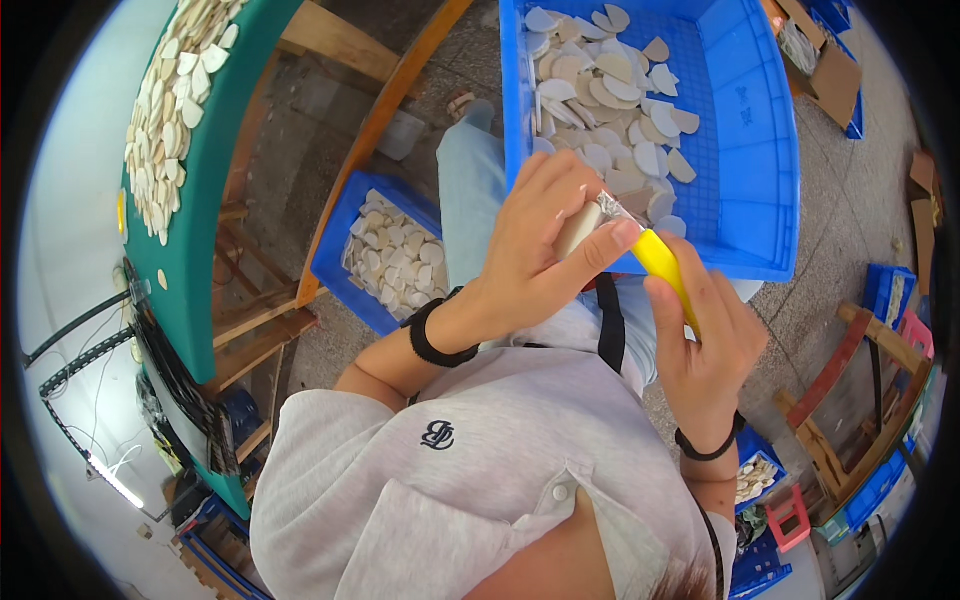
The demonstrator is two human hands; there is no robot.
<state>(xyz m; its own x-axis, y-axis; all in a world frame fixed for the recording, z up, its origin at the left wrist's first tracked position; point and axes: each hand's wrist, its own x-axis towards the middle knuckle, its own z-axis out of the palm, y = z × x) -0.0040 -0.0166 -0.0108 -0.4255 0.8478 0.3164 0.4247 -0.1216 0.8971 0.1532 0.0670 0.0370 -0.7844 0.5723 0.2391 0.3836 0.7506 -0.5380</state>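
Note:
My left hand (545, 240) is closed around a flat, off-white piece with a rounded edge (577, 232); the fingers cover part of it. In my right hand (705, 335) I grip a yellow-handled knife (660, 262), its silvery front end (612, 207) up against the piece near my left thumb. Both hands are over the near edge of a large blue crate (740, 130). Many similar half-round pieces (610, 80) in white and cream lie loose inside that crate, mostly in its left part.
A green-topped table (215, 130) at the left carries a pile of pieces (165, 130). Below it, a smaller blue crate (330, 235) full of pieces stands on the floor. Wooden frames (865, 410), a pink stool (790, 520) and a cardboard box (825, 70) are at the right.

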